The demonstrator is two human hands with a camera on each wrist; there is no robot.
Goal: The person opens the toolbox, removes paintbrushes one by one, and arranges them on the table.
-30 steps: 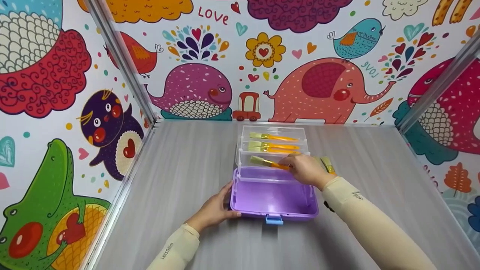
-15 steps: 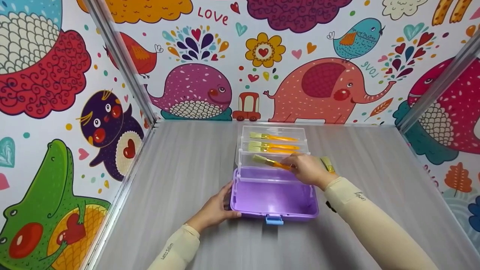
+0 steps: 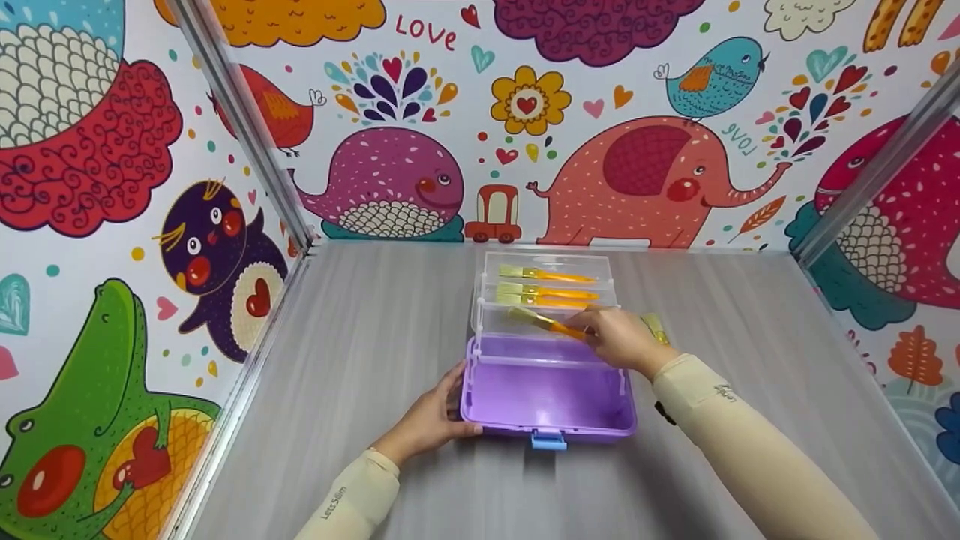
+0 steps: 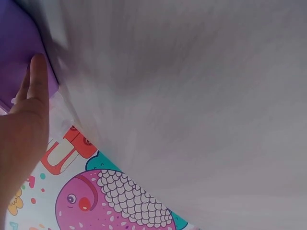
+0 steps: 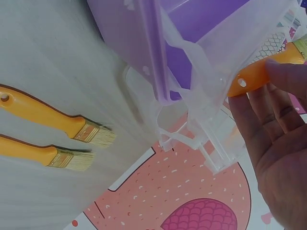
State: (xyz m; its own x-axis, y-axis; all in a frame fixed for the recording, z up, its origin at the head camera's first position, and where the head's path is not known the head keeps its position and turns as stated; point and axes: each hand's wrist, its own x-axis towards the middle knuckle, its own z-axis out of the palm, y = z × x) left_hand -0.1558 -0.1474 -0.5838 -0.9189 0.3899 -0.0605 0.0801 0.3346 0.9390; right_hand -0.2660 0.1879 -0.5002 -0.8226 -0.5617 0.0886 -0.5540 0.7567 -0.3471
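Observation:
My right hand (image 3: 621, 339) pinches a paintbrush (image 3: 553, 325) by its orange handle, over the lowest of the clear trays (image 3: 547, 257). Its pale bristles point left; in the right wrist view thumb and fingers clasp the handle (image 5: 254, 76), the holed end sticking out. My left hand (image 3: 429, 420) rests against the left side of the opened purple box (image 3: 551, 397), thumb at the front corner. The left wrist view shows straight fingers (image 4: 38, 81) along the purple wall. More paintbrushes lie in the upper trays: one (image 3: 547, 273) at the top, others (image 3: 551, 294) in the middle.
Two loose paintbrushes (image 5: 43, 114) lie on the grey table to the right of the box, partly hidden by my right hand in the head view. A blue latch (image 3: 549, 441) hangs at the box front. Patterned walls (image 3: 390, 180) enclose the table's back and sides.
My right hand has drawn slightly to the right with the paintbrush, whose bristle end has tilted up a little. The left hand and the box have stayed put.

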